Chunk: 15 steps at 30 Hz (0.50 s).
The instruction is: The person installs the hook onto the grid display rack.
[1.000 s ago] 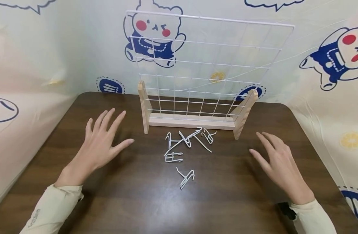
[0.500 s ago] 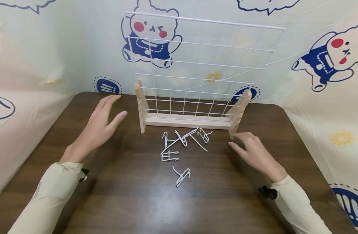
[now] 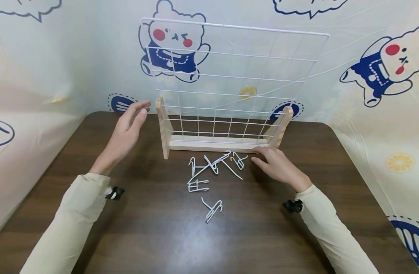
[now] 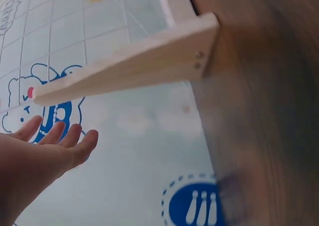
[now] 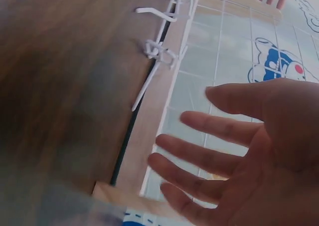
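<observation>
A white wire grid panel (image 3: 237, 27) stands tilted in a wooden base (image 3: 216, 145) at the back of the table. My left hand (image 3: 124, 131) hovers left of the base's left wooden side piece (image 3: 164, 129), apart from it, fingers relaxed and holding nothing. In front of the base's right part is my right hand (image 3: 277, 166), its fingers stretched out and spread in the right wrist view. Just left of those fingertips lies a small white wire hook (image 3: 239, 163). Several more lie loose, including tangled hooks (image 3: 213, 167), one with prongs (image 3: 197, 186) and a front hook (image 3: 211, 214).
The brown wooden table (image 3: 154, 236) carries the rack and hooks. A printed cloth (image 3: 93, 57) with cartoon bears hangs behind and at both sides. The right wooden side piece (image 3: 284, 123) rises just behind my right hand.
My left hand has moved forward and slightly right towards the rack's left side. My right hand has moved left and forward, close to the hooks. The hooks still lie on the table.
</observation>
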Available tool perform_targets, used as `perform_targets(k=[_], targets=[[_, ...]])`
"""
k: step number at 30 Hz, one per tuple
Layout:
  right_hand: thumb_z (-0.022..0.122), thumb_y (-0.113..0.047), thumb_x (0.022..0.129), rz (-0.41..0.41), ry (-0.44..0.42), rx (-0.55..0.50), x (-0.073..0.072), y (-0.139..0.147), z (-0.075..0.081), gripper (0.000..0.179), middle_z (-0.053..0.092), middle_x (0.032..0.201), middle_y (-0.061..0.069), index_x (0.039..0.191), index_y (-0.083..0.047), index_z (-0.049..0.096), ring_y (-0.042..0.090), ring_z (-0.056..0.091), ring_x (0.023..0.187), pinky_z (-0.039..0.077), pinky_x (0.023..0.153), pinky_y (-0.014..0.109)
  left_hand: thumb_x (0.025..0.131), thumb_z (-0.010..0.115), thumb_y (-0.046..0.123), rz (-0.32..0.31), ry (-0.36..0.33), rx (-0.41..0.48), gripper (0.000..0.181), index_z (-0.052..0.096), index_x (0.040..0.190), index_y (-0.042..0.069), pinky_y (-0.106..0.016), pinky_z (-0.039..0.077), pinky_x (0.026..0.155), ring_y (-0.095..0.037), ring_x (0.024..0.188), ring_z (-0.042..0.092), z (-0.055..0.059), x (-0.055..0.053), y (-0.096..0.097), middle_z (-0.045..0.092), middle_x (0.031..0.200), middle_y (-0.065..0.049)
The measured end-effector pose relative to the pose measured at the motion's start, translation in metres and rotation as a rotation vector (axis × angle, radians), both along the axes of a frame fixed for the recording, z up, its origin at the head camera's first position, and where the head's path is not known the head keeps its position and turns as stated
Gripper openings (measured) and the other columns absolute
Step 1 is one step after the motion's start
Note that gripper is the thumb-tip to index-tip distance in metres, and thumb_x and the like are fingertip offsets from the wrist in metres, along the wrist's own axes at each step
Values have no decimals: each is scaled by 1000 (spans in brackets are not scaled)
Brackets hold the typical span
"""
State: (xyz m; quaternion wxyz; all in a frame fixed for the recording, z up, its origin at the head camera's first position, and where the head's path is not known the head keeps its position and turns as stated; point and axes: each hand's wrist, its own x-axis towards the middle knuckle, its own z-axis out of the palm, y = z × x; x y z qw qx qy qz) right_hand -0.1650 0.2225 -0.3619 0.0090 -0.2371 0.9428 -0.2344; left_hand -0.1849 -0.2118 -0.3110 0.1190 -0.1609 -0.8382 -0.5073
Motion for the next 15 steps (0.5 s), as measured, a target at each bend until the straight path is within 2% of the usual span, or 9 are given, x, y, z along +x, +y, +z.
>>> perform_targets(k=[5, 9, 12, 15], targets=[[59, -8, 99, 28, 0, 22, -9, -10, -6, 31, 67, 119, 17, 129, 0, 61, 29, 63, 110, 48, 96, 49, 108, 35, 42, -9, -12, 154, 53, 42, 149, 11, -49, 27, 116, -27, 141, 39, 4, -16, 12, 43, 152, -10], [57, -1, 97, 62, -53, 40, -13, -12, -13, 38, 67, 104, 14, 135, -2, 56, 25, 61, 91, 50, 84, 44, 108, 33, 42, -39, -42, 292, 55, 42, 149, 7, -52, 24, 117, -28, 142, 38, 3, -28, 24, 42, 152, -13], [57, 1, 97, 86, -77, 53, -14, -11, -17, 41, 65, 103, 12, 137, -4, 56, 24, 57, 85, 48, 80, 42, 108, 33, 40, -61, -44, 321, 53, 45, 147, 7, -51, 24, 117, -28, 139, 40, -1, -36, 32, 46, 149, -16], [57, 2, 97, 101, -76, 58, -16, -9, -18, 38, 65, 111, 15, 134, -4, 59, 26, 59, 92, 49, 84, 44, 108, 30, 41, -70, -37, 299, 51, 47, 146, 11, -51, 24, 116, -29, 135, 43, -6, -43, 39, 51, 143, -17]])
